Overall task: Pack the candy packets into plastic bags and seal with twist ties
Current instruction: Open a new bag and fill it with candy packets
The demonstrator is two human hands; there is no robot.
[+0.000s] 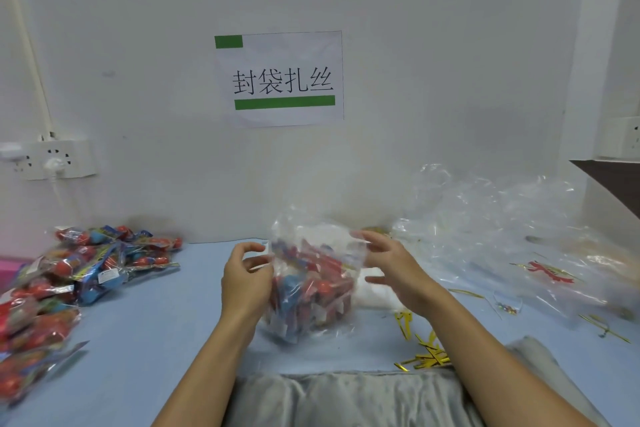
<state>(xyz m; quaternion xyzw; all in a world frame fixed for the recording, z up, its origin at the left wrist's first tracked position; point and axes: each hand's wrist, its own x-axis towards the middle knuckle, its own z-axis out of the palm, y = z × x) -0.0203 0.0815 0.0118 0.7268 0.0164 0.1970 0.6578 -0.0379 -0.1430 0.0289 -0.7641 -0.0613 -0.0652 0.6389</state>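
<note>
A clear plastic bag (311, 284) full of red and blue candy packets stands upright in the middle of the blue table (156, 322). My left hand (246, 281) pinches the bag's left upper edge between thumb and curled fingers. My right hand (391, 270) is at the bag's right side with fingers spread and relaxed against the plastic. Gold twist ties (426, 354) lie in a loose heap near the front edge, to the right of the bag. Loose candy packets (93, 263) are piled at the left.
A heap of empty clear plastic bags (502, 236) fills the right back of the table, with more gold ties scattered under it. A white wall with a paper sign (280, 80) stands close behind. A power strip (52, 159) hangs on the wall at left.
</note>
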